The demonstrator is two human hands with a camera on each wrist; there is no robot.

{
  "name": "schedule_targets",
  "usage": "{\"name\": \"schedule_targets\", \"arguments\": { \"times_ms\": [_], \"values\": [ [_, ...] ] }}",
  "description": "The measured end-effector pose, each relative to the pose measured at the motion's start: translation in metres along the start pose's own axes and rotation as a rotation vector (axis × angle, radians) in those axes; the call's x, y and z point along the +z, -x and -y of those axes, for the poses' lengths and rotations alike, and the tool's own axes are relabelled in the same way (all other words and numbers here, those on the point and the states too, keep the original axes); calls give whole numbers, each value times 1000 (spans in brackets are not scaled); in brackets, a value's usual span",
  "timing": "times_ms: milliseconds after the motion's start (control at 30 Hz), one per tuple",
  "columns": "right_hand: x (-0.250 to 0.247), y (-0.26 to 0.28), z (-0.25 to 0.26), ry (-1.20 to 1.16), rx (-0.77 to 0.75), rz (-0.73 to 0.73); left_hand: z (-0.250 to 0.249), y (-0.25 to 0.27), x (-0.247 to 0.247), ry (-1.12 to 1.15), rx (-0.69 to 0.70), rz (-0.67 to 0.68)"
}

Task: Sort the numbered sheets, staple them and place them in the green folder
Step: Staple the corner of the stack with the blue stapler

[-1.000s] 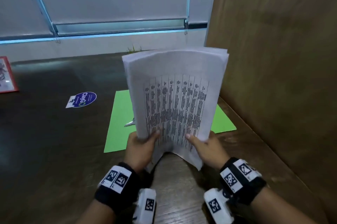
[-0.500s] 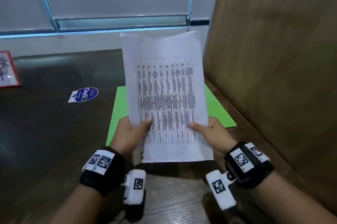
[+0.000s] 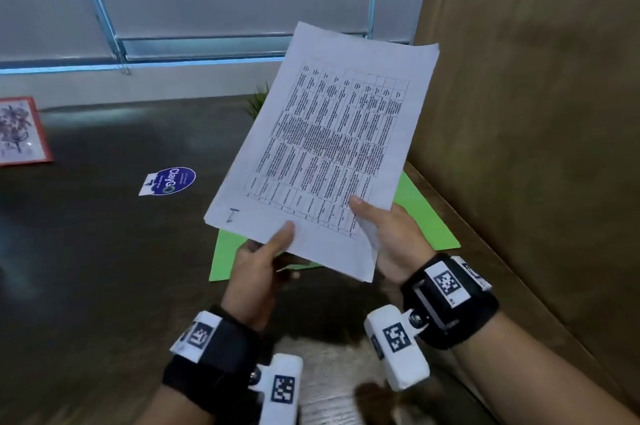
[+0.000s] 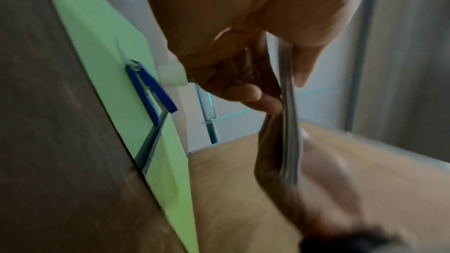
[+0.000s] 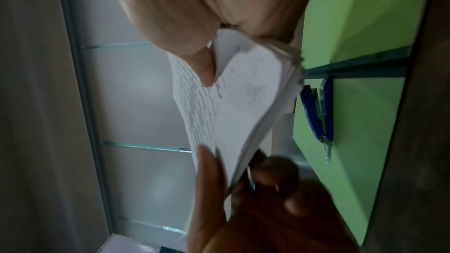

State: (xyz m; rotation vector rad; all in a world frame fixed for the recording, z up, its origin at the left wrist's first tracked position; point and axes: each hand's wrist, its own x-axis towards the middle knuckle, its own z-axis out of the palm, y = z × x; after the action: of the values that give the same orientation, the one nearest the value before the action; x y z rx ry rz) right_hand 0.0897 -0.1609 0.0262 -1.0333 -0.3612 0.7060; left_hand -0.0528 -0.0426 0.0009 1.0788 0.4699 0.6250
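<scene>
Both hands grip the stack of sheets (image 3: pixel 325 154) at its near edge, clear of the desk (image 3: pixel 86 268): left hand (image 3: pixel 258 262) pinches it thumb on top, fingers under; right hand (image 3: pixel 391 237) does the same at the near right corner, and the stack tilts up and away from both

Handling, my read: light, floppy, many loose pages. Held by one edge, the far end will sag and pages can slide or fan; the right wrist view already shows the edges splayed near the thumb. Best hold is a firm pinch close to the corner being stapled, edges squared first. Top page has a handwritten "1" at its near left corner

Green folder (image 3: pixel 429 216) lies flat on the desk right under the hands, blue stapler (image 4: pixel 151 91) on top of it. Dark desk, looks slick. Wooden panel close on the right-hand side, frosted glass wall beyond. Round blue sticker (image 3: pixel 169 180) and a red-framed picture (image 3: pixel 20 130) well left of the left hand
</scene>
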Motion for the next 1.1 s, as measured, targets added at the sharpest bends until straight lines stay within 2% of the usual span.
{"name": "schedule_targets", "arguments": {
  "times_ms": [100, 167, 300, 400, 467, 567, 733, 900, 933, 1033, 1100],
  "values": [
    [18, 0, -4, 13, 19, -13, 11, 5, 17, -150, 15, 11],
    [27, -2, -7, 60, 25, 32, 16, 7, 21, -275, 46, 72],
    [38, -10, -9, 264, 33, 115, 14, 6, 11, -481, 3, 176],
    [45, -30, -12, 438, 60, 104, 8, 0, 1, -472, -31, 61],
    [46, -49, -13, 520, 97, 45, 1, -9, -10, -407, -60, -30],
    [35, -81, -19, 655, 120, -40, -3, -27, -37, -477, -81, -135],
    [28, -123, -51, 1365, 21, -48, -10, -47, -57, -476, -86, -209],
    [53, -144, -72, 1870, -75, -28, -13, -57, -61, -504, -36, -220],
    [58, -150, -77, 1891, -49, -7, -12, -58, -62, -495, -35, -215],
    [66, -170, -91, 1831, 168, 40, -10, -60, -63, -480, -30, -206],
    [69, -177, -96, 1805, 205, 8, -8, -62, -64, -484, -25, -190]
  ]
}}
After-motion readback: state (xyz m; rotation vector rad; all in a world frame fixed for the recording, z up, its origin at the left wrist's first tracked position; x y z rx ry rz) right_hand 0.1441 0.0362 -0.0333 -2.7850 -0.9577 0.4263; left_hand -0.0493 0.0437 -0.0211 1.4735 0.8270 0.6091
